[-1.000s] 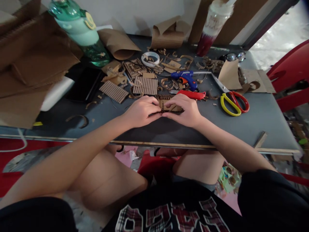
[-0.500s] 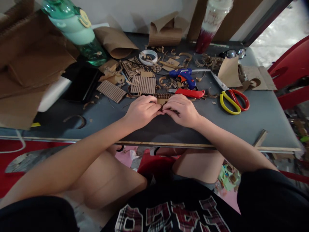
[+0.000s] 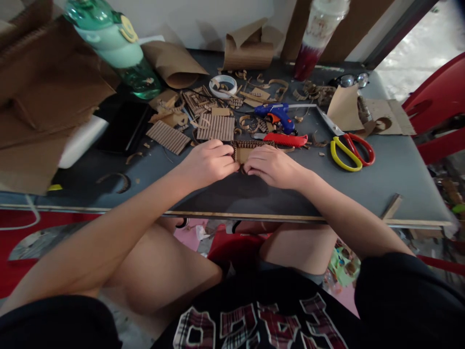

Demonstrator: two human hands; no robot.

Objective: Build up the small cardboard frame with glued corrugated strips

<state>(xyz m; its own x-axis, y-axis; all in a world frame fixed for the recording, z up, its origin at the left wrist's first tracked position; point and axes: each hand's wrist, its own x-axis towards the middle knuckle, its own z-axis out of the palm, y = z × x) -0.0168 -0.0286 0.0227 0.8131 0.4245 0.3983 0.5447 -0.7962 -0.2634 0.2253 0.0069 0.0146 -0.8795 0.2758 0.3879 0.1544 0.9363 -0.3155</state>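
A small cardboard piece with a corrugated strip standing along its edges (image 3: 244, 155) lies on the grey table between my hands. My left hand (image 3: 212, 165) is closed at its left side, fingertips pinching near the front left corner. My right hand (image 3: 272, 166) bends over its right side, with the fingers closed at the front edge and covering that part. Just behind sit a red utility knife (image 3: 286, 140), a blue glue gun (image 3: 278, 116) and a flat square of corrugated cardboard (image 3: 216, 127).
Scissors with yellow and red handles (image 3: 347, 152) lie to the right. Cardboard scraps and a white tape roll (image 3: 223, 87) are behind. A green bottle (image 3: 119, 58), a dark phone (image 3: 125, 127) and a large cardboard box (image 3: 54, 97) stand or lie left. A tall cup (image 3: 319, 39) is at the back.
My left hand has shifted slightly left and up, and the hands are a little further apart. More of the cardboard piece shows between them.
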